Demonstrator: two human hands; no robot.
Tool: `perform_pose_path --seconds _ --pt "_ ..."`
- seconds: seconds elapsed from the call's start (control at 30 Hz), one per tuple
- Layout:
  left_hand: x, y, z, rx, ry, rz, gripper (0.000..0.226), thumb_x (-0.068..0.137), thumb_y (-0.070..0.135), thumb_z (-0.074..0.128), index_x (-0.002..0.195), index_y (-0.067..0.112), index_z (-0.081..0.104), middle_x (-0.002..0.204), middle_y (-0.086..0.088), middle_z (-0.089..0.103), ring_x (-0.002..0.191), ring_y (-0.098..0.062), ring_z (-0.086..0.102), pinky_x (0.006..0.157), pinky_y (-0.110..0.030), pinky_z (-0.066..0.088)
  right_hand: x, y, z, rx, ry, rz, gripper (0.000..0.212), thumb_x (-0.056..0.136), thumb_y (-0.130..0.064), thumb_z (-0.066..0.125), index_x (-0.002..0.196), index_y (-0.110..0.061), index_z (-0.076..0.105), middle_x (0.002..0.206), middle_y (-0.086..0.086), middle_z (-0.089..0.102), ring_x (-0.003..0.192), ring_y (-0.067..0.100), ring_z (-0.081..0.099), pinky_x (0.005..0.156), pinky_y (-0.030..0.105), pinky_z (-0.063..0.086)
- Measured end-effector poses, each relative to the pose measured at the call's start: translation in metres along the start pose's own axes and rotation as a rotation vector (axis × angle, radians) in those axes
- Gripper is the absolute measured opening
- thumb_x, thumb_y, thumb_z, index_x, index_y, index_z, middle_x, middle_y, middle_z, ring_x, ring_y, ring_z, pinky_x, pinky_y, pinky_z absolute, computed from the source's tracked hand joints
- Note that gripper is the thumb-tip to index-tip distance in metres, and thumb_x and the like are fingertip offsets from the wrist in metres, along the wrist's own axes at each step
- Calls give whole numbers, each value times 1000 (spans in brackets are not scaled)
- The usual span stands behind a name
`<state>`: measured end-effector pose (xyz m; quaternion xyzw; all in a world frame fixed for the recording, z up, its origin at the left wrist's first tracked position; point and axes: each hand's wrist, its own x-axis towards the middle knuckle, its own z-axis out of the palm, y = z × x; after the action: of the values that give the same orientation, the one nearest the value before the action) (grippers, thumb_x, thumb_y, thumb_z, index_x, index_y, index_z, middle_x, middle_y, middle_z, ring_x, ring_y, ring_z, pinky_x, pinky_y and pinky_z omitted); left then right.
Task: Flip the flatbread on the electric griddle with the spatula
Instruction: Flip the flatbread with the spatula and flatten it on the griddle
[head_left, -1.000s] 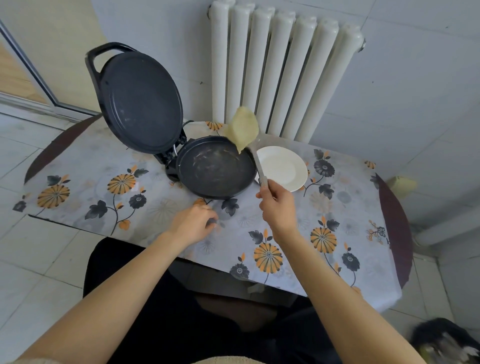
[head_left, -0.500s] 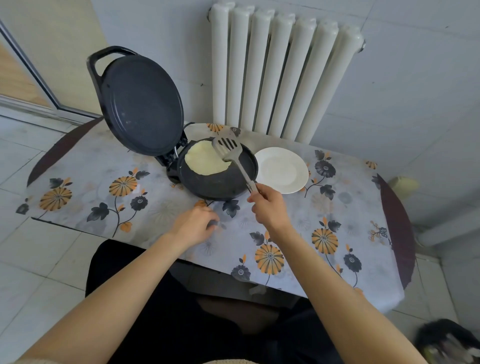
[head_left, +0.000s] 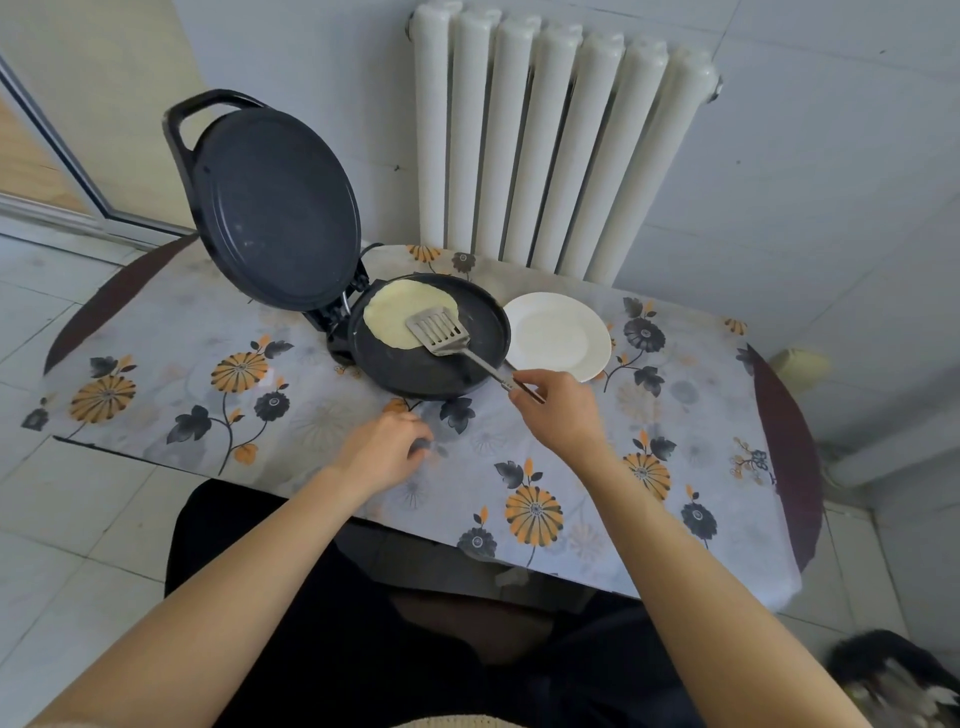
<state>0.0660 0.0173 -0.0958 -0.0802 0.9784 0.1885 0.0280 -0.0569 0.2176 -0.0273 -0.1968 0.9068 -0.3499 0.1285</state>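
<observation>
A pale yellow flatbread lies flat in the far-left part of the black electric griddle, whose lid stands open to the left. My right hand grips the handle of a slotted metal spatula. The spatula's blade rests over the flatbread's right edge. My left hand rests on the tablecloth in front of the griddle, fingers curled, with nothing visibly held.
An empty white plate sits just right of the griddle, touching its rim. The flowered tablecloth covers a table against a white radiator. A dark furry thing lies on the floor at the lower right.
The flatbread was up in the air on the spatula, then dropped into the griddle. The spatula has swung down and now lies over the bread's right edge. My left hand stayed put.
</observation>
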Motion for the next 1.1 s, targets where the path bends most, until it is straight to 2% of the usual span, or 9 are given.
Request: perform_pose_path --seconds 0.2,0.33,0.47,0.67,0.77,0.97,1.1 --pt "-3 1 0 -10 4 9 20 92 19 63 110 15 72 107 1 66 96 -19 61 75 -44 57 -3 3 -21 -123 0 31 28 100 -24 64 126 -21 72 116 5 76 106 27 69 82 38 59" --pt "-3 1 0 -2 -21 -5 22 93 20 62 113 15 70 109 0 65 99 -22 61 77 -45 57 -7 3 -43 -180 7 70 26 97 -26 65 121 -26 75 111 2 76 104 26 69 71 30 52" --pt "-1 1 -1 6 -26 -10 20 92 19 62 110 16 70 108 -1 66 99 -21 61 77 -44 56 -10 2 -60 -206 1 74 26 95 -28 68 120 -25 75 114 3 75 104 24 67 73 31 49" --pt "-1 3 -1 22 -29 -19 20 93 19 61 111 17 70 110 -2 66 97 -22 63 77 -40 56 -13 3 -70 -217 -13 68 25 94 -25 67 117 -24 77 108 2 77 99 23 68 82 39 58" --pt "-1 3 -1 25 -38 -23 21 93 20 61 112 17 69 112 -2 66 99 -22 62 79 -42 56 -14 3 -68 -218 -19 75 25 94 -26 67 118 -24 76 108 2 77 98 23 68 80 37 58" --pt "-1 2 -1 30 -30 -18 21 93 19 61 112 17 70 113 -2 67 99 -22 63 79 -42 56 -9 0 -58 -215 -23 69 24 94 -24 67 117 -26 76 111 1 75 88 18 62 62 25 45" --pt "-1 1 0 25 -30 -12 22 93 21 62 113 17 69 113 -1 67 99 -21 63 78 -42 57 -6 -1 -47 -187 -19 84 23 95 -27 67 116 -27 76 99 2 73 92 22 67 69 30 53"
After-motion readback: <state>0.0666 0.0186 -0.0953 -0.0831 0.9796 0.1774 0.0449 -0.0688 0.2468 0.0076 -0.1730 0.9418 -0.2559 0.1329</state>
